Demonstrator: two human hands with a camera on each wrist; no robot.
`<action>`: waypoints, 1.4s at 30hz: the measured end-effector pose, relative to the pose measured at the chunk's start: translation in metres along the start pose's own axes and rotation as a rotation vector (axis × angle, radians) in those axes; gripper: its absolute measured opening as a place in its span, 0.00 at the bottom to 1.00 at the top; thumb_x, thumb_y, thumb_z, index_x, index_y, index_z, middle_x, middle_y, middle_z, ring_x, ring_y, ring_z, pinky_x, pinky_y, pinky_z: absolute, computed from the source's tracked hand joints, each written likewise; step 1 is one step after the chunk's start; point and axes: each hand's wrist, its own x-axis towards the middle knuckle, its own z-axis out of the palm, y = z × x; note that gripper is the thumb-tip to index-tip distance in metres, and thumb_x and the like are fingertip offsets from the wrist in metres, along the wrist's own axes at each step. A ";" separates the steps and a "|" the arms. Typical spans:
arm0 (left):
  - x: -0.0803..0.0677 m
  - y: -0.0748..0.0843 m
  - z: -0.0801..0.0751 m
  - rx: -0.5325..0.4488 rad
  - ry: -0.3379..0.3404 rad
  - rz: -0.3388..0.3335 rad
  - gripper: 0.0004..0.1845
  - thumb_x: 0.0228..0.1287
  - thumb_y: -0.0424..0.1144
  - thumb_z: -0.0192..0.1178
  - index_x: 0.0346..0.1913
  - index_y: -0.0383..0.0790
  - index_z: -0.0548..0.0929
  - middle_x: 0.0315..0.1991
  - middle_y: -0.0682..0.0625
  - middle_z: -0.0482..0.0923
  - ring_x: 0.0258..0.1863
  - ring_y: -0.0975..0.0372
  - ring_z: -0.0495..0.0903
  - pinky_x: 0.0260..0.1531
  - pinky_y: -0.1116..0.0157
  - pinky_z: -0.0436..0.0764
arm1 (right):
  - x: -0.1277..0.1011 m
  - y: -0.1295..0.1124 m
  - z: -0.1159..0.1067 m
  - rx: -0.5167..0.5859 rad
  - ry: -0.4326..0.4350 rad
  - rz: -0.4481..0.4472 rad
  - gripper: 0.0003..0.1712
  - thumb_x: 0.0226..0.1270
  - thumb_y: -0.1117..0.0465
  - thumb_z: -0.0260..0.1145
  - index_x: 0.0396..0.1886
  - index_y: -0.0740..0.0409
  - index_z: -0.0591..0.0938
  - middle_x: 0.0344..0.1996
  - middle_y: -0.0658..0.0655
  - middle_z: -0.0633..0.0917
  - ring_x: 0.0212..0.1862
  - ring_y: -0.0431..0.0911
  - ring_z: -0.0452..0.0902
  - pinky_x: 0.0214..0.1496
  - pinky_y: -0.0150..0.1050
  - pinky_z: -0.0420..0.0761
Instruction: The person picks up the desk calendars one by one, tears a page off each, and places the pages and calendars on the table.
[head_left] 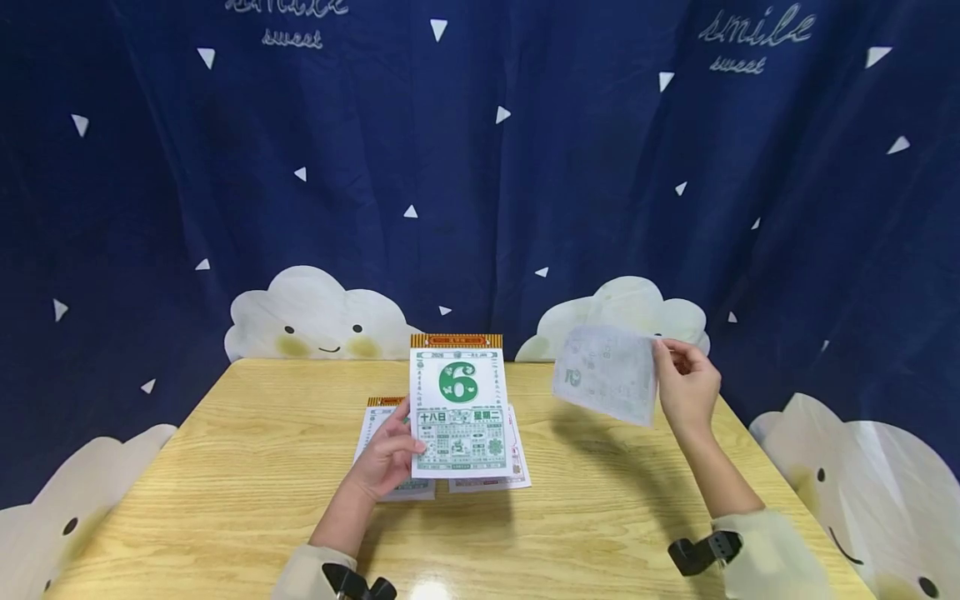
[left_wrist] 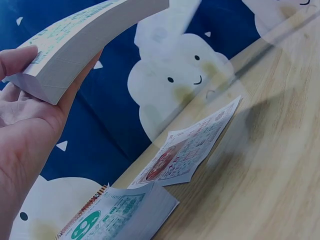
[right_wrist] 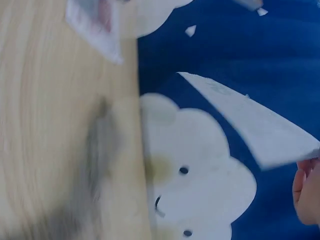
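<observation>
In the head view my left hand grips a thick tear-off calendar by its lower left edge, raised above the table. Its top page carries a large green 6 under a red and gold header strip. Off to the right, my right hand pinches a single thin calendar sheet by a corner in the air, its green print showing faintly through. Below the held calendar lies a second calendar pad with green print. A loose red-printed sheet lies beside it, partly covered in the head view.
The light wooden table runs back to a dark blue curtain with white triangles and clouds. Wrist-worn cameras with black straps sit on both forearms. A shadow falls on the table under the raised sheet.
</observation>
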 end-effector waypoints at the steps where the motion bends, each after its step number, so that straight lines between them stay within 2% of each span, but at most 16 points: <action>1: 0.000 0.000 -0.001 -0.003 -0.002 0.003 0.41 0.53 0.16 0.37 0.69 0.54 0.59 0.55 0.52 0.79 0.50 0.58 0.82 0.47 0.62 0.82 | 0.001 0.004 -0.001 -0.065 0.005 -0.049 0.12 0.60 0.59 0.66 0.35 0.65 0.83 0.17 0.32 0.75 0.20 0.26 0.68 0.23 0.17 0.68; 5: -0.002 0.000 -0.004 -0.013 -0.030 0.022 0.41 0.54 0.15 0.35 0.69 0.53 0.60 0.56 0.52 0.78 0.51 0.57 0.81 0.47 0.62 0.82 | 0.005 0.017 -0.002 -0.200 0.008 -0.231 0.10 0.60 0.61 0.66 0.35 0.66 0.83 0.19 0.49 0.82 0.22 0.20 0.64 0.26 0.15 0.64; 8: -0.004 0.000 -0.007 -0.016 -0.047 0.039 0.41 0.54 0.15 0.35 0.69 0.53 0.60 0.57 0.51 0.78 0.52 0.57 0.81 0.48 0.62 0.82 | 0.005 0.023 0.001 -0.260 -0.018 -0.420 0.07 0.59 0.66 0.65 0.33 0.67 0.83 0.22 0.61 0.82 0.23 0.28 0.68 0.26 0.17 0.63; 13: -0.007 0.003 -0.009 -0.022 -0.049 0.046 0.41 0.55 0.16 0.35 0.69 0.55 0.60 0.57 0.51 0.78 0.52 0.56 0.80 0.48 0.61 0.81 | -0.003 0.029 0.008 -0.338 -0.108 -0.733 0.05 0.54 0.69 0.67 0.31 0.67 0.82 0.21 0.60 0.81 0.23 0.49 0.75 0.23 0.33 0.70; 16: -0.009 0.006 -0.010 -0.026 -0.028 0.041 0.41 0.55 0.16 0.35 0.68 0.56 0.61 0.57 0.51 0.78 0.52 0.56 0.80 0.49 0.60 0.81 | -0.012 0.034 0.012 -0.392 -0.182 -0.866 0.06 0.52 0.68 0.66 0.31 0.65 0.82 0.22 0.59 0.82 0.25 0.51 0.76 0.25 0.43 0.74; 21: -0.013 0.008 -0.011 -0.027 0.014 0.036 0.41 0.55 0.15 0.33 0.65 0.59 0.64 0.56 0.52 0.78 0.52 0.57 0.80 0.48 0.61 0.81 | -0.031 0.045 0.018 -0.464 -0.332 -1.024 0.05 0.54 0.65 0.65 0.31 0.62 0.82 0.22 0.56 0.82 0.25 0.49 0.77 0.27 0.44 0.76; 25: -0.015 0.010 -0.013 -0.016 0.037 0.036 0.41 0.55 0.15 0.33 0.65 0.59 0.65 0.55 0.53 0.79 0.52 0.57 0.81 0.48 0.61 0.81 | -0.047 0.057 0.023 -0.481 -0.439 -1.105 0.04 0.58 0.63 0.63 0.30 0.60 0.82 0.23 0.53 0.82 0.25 0.47 0.77 0.26 0.41 0.78; 29: -0.017 0.012 -0.015 -0.023 0.044 0.040 0.41 0.55 0.15 0.32 0.64 0.59 0.66 0.55 0.52 0.79 0.51 0.57 0.81 0.48 0.60 0.81 | -0.061 0.064 0.027 -0.498 -0.508 -1.142 0.03 0.52 0.65 0.67 0.28 0.58 0.81 0.23 0.52 0.81 0.24 0.44 0.75 0.24 0.37 0.75; 34: -0.021 0.015 -0.018 -0.034 0.036 0.055 0.40 0.56 0.15 0.30 0.65 0.58 0.66 0.55 0.52 0.78 0.52 0.57 0.81 0.49 0.60 0.81 | -0.075 0.064 0.029 -0.527 -0.564 -1.141 0.11 0.42 0.66 0.73 0.26 0.56 0.80 0.22 0.50 0.79 0.23 0.42 0.73 0.22 0.35 0.72; 42: -0.027 0.026 -0.023 -0.052 0.058 0.080 0.41 0.56 0.15 0.28 0.65 0.57 0.66 0.55 0.51 0.78 0.52 0.57 0.81 0.48 0.61 0.82 | -0.088 0.067 0.031 -0.577 -0.625 -1.097 0.10 0.41 0.65 0.74 0.25 0.53 0.81 0.22 0.47 0.78 0.25 0.42 0.75 0.27 0.38 0.77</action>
